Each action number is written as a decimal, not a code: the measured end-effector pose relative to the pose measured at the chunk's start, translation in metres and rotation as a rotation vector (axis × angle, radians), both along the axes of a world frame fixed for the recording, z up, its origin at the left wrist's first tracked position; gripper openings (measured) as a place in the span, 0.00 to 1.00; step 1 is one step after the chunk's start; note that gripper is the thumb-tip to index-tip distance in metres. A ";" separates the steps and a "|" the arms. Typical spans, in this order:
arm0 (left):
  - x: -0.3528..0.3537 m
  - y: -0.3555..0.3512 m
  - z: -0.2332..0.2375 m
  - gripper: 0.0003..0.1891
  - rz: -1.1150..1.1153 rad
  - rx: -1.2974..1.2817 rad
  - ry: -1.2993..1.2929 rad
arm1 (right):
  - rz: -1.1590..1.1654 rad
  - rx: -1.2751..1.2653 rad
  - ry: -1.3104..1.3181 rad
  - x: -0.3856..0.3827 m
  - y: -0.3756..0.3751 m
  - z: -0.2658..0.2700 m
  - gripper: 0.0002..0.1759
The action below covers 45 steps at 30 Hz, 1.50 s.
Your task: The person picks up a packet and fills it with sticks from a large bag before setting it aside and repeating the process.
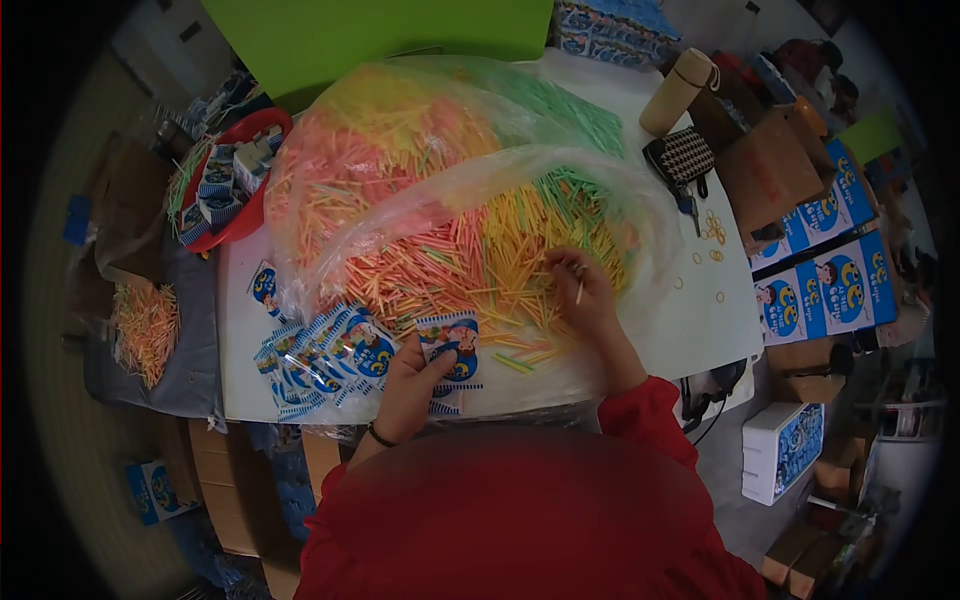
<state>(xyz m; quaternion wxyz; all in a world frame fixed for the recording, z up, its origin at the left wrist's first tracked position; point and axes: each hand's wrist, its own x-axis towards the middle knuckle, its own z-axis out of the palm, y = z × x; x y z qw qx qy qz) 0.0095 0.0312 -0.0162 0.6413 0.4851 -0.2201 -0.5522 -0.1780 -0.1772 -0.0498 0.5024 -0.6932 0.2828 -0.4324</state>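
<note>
My left hand (pixel 402 392) is closed on a blue-and-white printed packet (pixel 462 368), thumb across its front, near the table's front edge. My right hand (pixel 588 298) hovers over the yellow part of a heap of thin coloured sticks (pixel 430 258), fingers pinched together. A short pale stick (pixel 579 292) shows at its fingers; whether more are inside is hidden. Pink, yellow and green sticks lie in a large clear plastic bag (pixel 400 205), spread open towards me. Beside my left hand, several similar packets (pixel 330 352) lie overlapping in a row.
A red basket (pixel 228 238) of packets stands at the left. At the right are a beige flask (pixel 680 92), a checked pouch (pixel 680 155) and loose rubber bands (pixel 714 228). A green panel (pixel 380 28) borders the table's back. Printed boxes (pixel 830 290) are stacked off the right side.
</note>
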 end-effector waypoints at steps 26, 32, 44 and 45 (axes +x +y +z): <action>-0.004 -0.081 0.009 0.08 -0.449 -0.042 0.235 | 0.326 1.075 -0.480 0.029 0.025 0.058 0.26; 0.001 -0.082 0.004 0.09 -0.542 -0.087 0.347 | 0.512 0.997 -0.064 0.010 0.034 0.037 0.19; 0.017 -0.076 0.030 0.11 -0.397 0.031 -0.084 | -0.028 0.177 -0.104 0.004 0.023 0.038 0.06; 0.019 -0.075 0.025 0.11 -0.310 0.022 0.074 | -0.043 0.140 0.054 -0.001 0.022 0.021 0.06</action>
